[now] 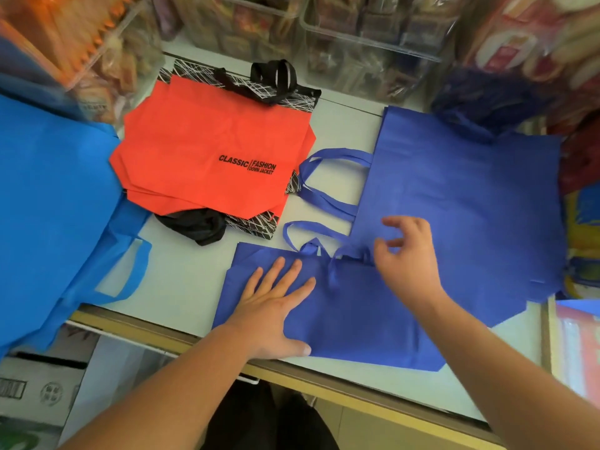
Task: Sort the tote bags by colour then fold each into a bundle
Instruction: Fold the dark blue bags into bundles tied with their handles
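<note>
A dark blue tote bag [354,316] lies flat at the counter's front edge. My left hand [276,306] presses flat on its left part with spread fingers. My right hand [406,254] hovers with loosely curled fingers over that bag's handles, holding nothing. Behind it a larger dark blue tote [454,196] is spread out, its handles pointing left. An orange tote [207,147] printed with black lettering lies on a black-and-white patterned bag [285,95]. A light blue tote [55,206] hangs over the counter's left side.
The white counter [181,274] has a wooden front edge. Clear plastic bins of packaged goods [373,37] line the back. A crumpled dark blue bag [480,99] sits at the back right. Cardboard boxes [35,384] stand below on the left.
</note>
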Tool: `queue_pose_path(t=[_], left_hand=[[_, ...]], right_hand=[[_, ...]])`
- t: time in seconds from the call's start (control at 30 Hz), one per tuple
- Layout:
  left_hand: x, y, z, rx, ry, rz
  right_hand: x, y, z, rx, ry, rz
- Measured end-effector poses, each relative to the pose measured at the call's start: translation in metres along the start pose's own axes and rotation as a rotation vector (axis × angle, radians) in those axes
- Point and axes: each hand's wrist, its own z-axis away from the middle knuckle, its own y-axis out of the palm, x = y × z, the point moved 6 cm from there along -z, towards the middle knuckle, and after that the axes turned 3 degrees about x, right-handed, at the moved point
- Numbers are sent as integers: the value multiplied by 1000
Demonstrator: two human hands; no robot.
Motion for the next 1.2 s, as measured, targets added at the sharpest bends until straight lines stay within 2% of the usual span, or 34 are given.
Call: queue_pose_path(t=[0.03,0.1,0.17,0.27,0.33,0.43,0.53,0.63,0.7,0.77,0.83,0.9,0.97,1.1,1.2], left_hand=[[0,1,-1,6,1,-20],[-1,3,-1,20,-1,-60],[-2,3,-2,19,-2,-72],[-3,0,0,26,26,-108],[2,-1,9,12,71,-129],[10,-5,37,-169,181,-118],[17,-8,56,-319,266,-235],[18,-11,57,-348,300,-314],[20,-20,53,-314,240,-205],[25,-31,47,-233,141,-92],[27,-41,41,-164,97,-106],[28,-47,33,-104,54,-144],[28,-51,23,-116,25,-174],[31,-62,3,-171,-57,-194],[33,-69,-9,-170,-56,-266]], right_hand=[[-2,-2,20,-12,-112,114],[-21,7,61,20,-209,212],[-45,26,96,148,-275,322],[-77,49,121,385,-338,625],[-78,48,118,424,-350,736],[-75,46,109,444,-377,813],[-74,47,103,454,-424,845],[-67,45,102,438,-431,826],[-61,40,100,433,-426,798],[-59,34,96,540,-376,804],[-58,28,91,678,-329,823],[-48,26,88,725,-362,886],[-37,28,79,687,-397,924],[-24,33,46,633,-274,809],[-22,42,30,598,-248,792]])
